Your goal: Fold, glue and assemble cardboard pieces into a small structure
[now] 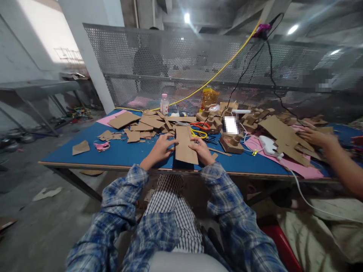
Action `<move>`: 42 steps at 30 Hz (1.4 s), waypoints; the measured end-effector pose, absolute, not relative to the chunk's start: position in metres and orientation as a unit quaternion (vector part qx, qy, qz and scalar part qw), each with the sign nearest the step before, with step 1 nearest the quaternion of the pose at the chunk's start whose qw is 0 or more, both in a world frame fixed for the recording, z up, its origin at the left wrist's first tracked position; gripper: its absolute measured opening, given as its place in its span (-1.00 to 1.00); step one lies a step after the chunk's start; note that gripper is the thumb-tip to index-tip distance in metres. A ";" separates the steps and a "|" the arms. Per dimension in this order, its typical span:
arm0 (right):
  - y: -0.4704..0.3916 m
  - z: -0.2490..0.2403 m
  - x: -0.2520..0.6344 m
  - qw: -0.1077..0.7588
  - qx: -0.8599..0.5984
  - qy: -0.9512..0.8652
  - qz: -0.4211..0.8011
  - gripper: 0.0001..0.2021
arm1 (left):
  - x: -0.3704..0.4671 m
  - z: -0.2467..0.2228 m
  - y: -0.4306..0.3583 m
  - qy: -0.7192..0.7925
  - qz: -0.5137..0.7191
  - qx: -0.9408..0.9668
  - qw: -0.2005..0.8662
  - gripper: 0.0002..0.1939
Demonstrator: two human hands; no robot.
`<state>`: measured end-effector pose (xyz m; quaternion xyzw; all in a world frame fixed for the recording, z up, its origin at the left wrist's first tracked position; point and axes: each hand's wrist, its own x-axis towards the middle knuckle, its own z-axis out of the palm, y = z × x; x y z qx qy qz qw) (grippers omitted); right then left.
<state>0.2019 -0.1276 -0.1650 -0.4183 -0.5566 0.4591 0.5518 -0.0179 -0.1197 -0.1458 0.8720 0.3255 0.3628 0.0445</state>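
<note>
Cardboard panel (185, 147) sits between the hands, touching both; long axis runs away from the body, far end slightly left. Right hand (203, 150) pinches its right edge; left hand (161, 148) has fingers at the left edge, can't tell if gripping. Neither clearly nearer. Cardboard offcuts (141, 127) beyond left hand.

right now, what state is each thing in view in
Cardboard piece, held at its right edge
Left hand, at the piece's left edge, grip unclear
Right hand, closed on the piece
Bottle, upright, capped
Scissors, lying down, open or shut unclear
Yellow cable, strung diagonally
White adapter, wired
Blue tabletop, strewn with cardboard scraps
</note>
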 end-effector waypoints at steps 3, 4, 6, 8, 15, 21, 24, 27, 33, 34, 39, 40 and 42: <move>-0.137 -0.167 0.205 0.501 -0.426 -0.621 0.425 -0.76 | -0.017 -0.149 -0.127 0.304 0.274 0.910 -0.071 -0.69; -0.142 -0.166 0.206 0.489 -0.429 -0.643 0.404 -0.77 | -0.017 -0.150 -0.130 0.302 0.258 0.914 -0.081 -0.70; -0.154 -0.166 0.212 0.472 -0.430 -0.683 0.354 -0.81 | -0.017 -0.154 -0.135 0.303 0.244 0.917 -0.085 -0.70; -0.170 -0.166 0.217 0.450 -0.420 -0.725 0.309 -0.82 | -0.019 -0.158 -0.143 0.308 0.237 0.918 -0.085 -0.73; -0.212 -0.174 0.211 0.275 -0.413 -0.868 0.041 -0.70 | -0.022 -0.166 -0.184 0.325 0.208 0.918 -0.089 -0.73; -0.217 -0.170 0.202 0.295 -0.395 -0.869 0.039 -0.80 | -0.016 -0.166 -0.195 0.352 0.186 0.915 -0.056 -0.76; -0.212 -0.169 0.201 0.294 -0.377 -0.878 0.038 -0.83 | -0.014 -0.165 -0.194 0.353 0.182 0.917 -0.043 -0.78; -0.205 -0.170 0.201 0.315 -0.354 -0.880 0.039 -0.89 | -0.013 -0.164 -0.191 0.364 0.193 0.910 -0.036 -0.79; -0.195 -0.169 0.203 0.320 -0.346 -0.880 0.066 -0.95 | -0.012 -0.164 -0.184 0.365 0.214 0.906 0.006 -0.78; -0.195 -0.169 0.203 0.321 -0.346 -0.879 0.072 -0.95 | -0.012 -0.164 -0.183 0.361 0.213 0.908 0.011 -0.76; -0.190 -0.167 0.202 0.325 -0.353 -0.872 0.095 -0.91 | -0.013 -0.166 -0.174 0.348 0.222 0.909 0.055 -0.77; -0.189 -0.167 0.201 0.325 -0.354 -0.871 0.099 -0.90 | -0.013 -0.166 -0.172 0.349 0.222 0.908 0.064 -0.78; -0.188 -0.166 0.200 0.327 -0.353 -0.870 0.105 -0.89 | -0.013 -0.166 -0.170 0.352 0.224 0.905 0.079 -0.79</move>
